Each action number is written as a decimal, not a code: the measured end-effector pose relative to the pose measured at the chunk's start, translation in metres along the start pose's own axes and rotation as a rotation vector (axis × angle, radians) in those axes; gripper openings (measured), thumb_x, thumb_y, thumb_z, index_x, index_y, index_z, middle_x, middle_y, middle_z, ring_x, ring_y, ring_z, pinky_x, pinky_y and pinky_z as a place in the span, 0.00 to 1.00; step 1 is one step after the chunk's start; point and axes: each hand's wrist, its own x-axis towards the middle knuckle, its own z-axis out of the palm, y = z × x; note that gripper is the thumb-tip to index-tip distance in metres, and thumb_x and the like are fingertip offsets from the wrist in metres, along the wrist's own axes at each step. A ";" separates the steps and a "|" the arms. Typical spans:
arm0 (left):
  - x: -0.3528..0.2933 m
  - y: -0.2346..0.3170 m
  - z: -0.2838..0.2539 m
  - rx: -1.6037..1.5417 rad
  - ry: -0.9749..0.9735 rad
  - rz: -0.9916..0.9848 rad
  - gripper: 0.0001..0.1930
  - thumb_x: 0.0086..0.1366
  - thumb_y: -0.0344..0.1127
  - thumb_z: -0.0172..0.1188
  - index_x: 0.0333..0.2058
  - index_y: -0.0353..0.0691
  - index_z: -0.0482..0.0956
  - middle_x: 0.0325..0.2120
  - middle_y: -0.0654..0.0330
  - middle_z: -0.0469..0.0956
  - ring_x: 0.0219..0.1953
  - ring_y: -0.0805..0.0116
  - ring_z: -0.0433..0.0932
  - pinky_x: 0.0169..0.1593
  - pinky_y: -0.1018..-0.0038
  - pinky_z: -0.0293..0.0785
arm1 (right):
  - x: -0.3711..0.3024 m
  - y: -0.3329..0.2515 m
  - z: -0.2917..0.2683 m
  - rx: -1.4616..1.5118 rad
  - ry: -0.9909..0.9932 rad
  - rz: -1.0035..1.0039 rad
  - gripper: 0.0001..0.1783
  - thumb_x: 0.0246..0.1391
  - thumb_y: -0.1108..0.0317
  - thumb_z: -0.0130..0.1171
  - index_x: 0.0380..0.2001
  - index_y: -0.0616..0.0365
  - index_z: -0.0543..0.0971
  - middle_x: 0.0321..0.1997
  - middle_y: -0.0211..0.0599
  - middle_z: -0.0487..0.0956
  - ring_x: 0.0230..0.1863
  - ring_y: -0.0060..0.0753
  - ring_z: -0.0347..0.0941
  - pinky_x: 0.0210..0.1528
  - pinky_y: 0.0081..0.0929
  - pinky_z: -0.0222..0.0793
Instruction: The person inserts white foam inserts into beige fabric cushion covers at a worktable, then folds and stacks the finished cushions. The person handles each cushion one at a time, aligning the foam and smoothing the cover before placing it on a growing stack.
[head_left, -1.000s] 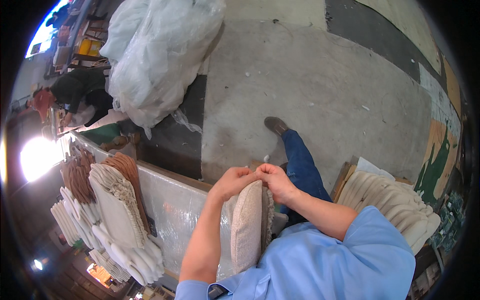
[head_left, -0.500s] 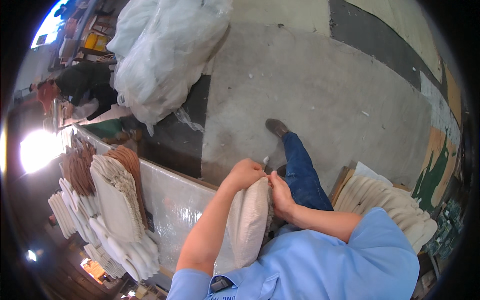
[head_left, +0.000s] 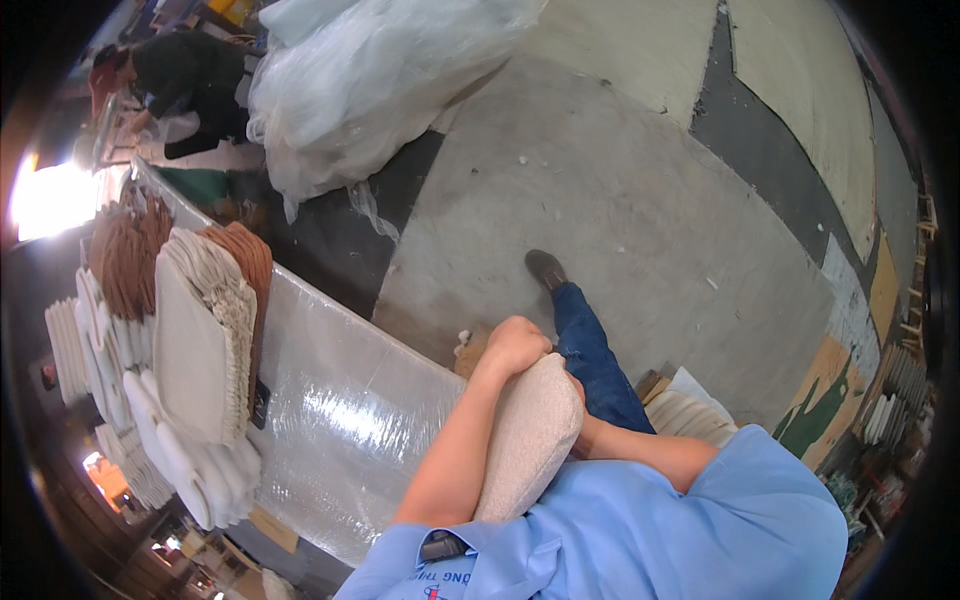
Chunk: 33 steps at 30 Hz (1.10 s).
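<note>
A beige fabric cushion [head_left: 535, 425] stands on edge against my body, over the near end of the plastic-wrapped table. My left hand [head_left: 517, 345] is closed around its far top corner, fingers curled out of sight over the edge. On the cushion's right side is my right hand [head_left: 582, 425], largely covered by it, so its fingers cannot be made out. The cushion's plain, smooth face is turned up and toward me.
Left on the wrapped table [head_left: 330, 420] stand beige cushions [head_left: 200, 340], brown cushions [head_left: 125, 260] and white cushions [head_left: 185, 460]. A heap of clear plastic [head_left: 380, 100] lies beyond. Far left, a person in dark clothes [head_left: 185, 85] bends over. More pale cushions [head_left: 690, 415] sit to my right.
The cushion has turned and tilted, showing more of its smooth face. My right hand has slipped from view behind it. My view has shifted, with the table showing more.
</note>
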 end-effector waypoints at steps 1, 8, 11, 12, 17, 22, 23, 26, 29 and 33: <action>-0.002 -0.002 0.000 -0.002 -0.003 0.007 0.17 0.53 0.42 0.69 0.35 0.32 0.90 0.36 0.41 0.87 0.43 0.45 0.87 0.51 0.58 0.79 | 0.002 0.002 -0.005 0.010 -0.038 0.026 0.33 0.79 0.42 0.38 0.49 0.59 0.83 0.46 0.44 0.85 0.48 0.41 0.83 0.52 0.41 0.78; 0.002 -0.013 -0.005 -0.199 -0.034 0.046 0.16 0.55 0.35 0.67 0.35 0.25 0.88 0.29 0.45 0.86 0.33 0.58 0.85 0.40 0.62 0.80 | 0.028 -0.006 -0.009 -0.136 0.039 0.055 0.32 0.76 0.41 0.43 0.51 0.59 0.83 0.49 0.45 0.85 0.51 0.44 0.82 0.55 0.41 0.77; 0.008 -0.027 -0.006 -0.293 -0.063 0.036 0.15 0.56 0.35 0.66 0.34 0.26 0.88 0.28 0.47 0.85 0.31 0.59 0.84 0.37 0.62 0.79 | 0.043 -0.010 -0.006 -0.226 0.108 0.031 0.32 0.74 0.41 0.45 0.51 0.59 0.83 0.50 0.46 0.84 0.52 0.45 0.82 0.56 0.42 0.76; 0.011 -0.033 -0.006 -0.329 -0.072 0.025 0.14 0.56 0.35 0.66 0.34 0.27 0.88 0.28 0.48 0.85 0.31 0.60 0.84 0.37 0.61 0.79 | 0.046 -0.012 -0.005 -0.259 0.131 0.023 0.32 0.74 0.40 0.45 0.52 0.59 0.83 0.51 0.46 0.84 0.52 0.45 0.82 0.56 0.42 0.76; 0.001 -0.040 -0.017 -0.301 -0.004 0.039 0.15 0.58 0.38 0.66 0.34 0.30 0.89 0.31 0.42 0.86 0.34 0.51 0.85 0.41 0.56 0.79 | 0.066 -0.016 -0.005 -0.415 0.234 0.007 0.32 0.72 0.40 0.49 0.53 0.59 0.83 0.53 0.48 0.84 0.54 0.47 0.81 0.58 0.42 0.76; -0.006 -0.053 -0.022 -0.237 0.056 0.043 0.18 0.66 0.42 0.61 0.35 0.29 0.89 0.36 0.37 0.85 0.42 0.41 0.85 0.50 0.53 0.78 | 0.087 -0.012 -0.004 -0.578 0.306 0.008 0.33 0.70 0.39 0.52 0.54 0.59 0.83 0.55 0.49 0.83 0.56 0.49 0.81 0.60 0.43 0.75; -0.015 -0.048 -0.034 -0.199 0.017 0.031 0.21 0.69 0.44 0.60 0.37 0.27 0.88 0.40 0.36 0.84 0.46 0.40 0.84 0.54 0.54 0.77 | 0.092 -0.007 -0.007 -0.601 0.316 0.010 0.33 0.69 0.39 0.53 0.54 0.59 0.83 0.56 0.49 0.83 0.56 0.49 0.81 0.60 0.43 0.75; -0.026 -0.059 -0.036 -0.209 0.061 0.034 0.22 0.71 0.45 0.59 0.40 0.25 0.88 0.47 0.35 0.82 0.53 0.40 0.82 0.59 0.55 0.76 | 0.101 -0.003 -0.001 -0.683 0.345 0.016 0.33 0.68 0.38 0.55 0.55 0.59 0.83 0.57 0.50 0.83 0.57 0.50 0.81 0.61 0.43 0.74; -0.030 -0.063 -0.025 -0.249 0.171 0.011 0.21 0.68 0.43 0.60 0.42 0.27 0.88 0.51 0.36 0.79 0.56 0.40 0.79 0.61 0.55 0.75 | 0.110 0.000 -0.005 -0.742 0.344 0.018 0.34 0.67 0.38 0.57 0.55 0.59 0.83 0.58 0.51 0.83 0.58 0.51 0.80 0.62 0.43 0.74; -0.022 -0.068 -0.017 -0.144 0.167 0.036 0.16 0.65 0.40 0.61 0.40 0.32 0.90 0.51 0.36 0.79 0.54 0.40 0.79 0.60 0.54 0.75 | 0.127 0.010 -0.027 -0.933 0.365 -0.001 0.35 0.65 0.37 0.59 0.56 0.59 0.83 0.60 0.52 0.83 0.59 0.53 0.80 0.63 0.44 0.74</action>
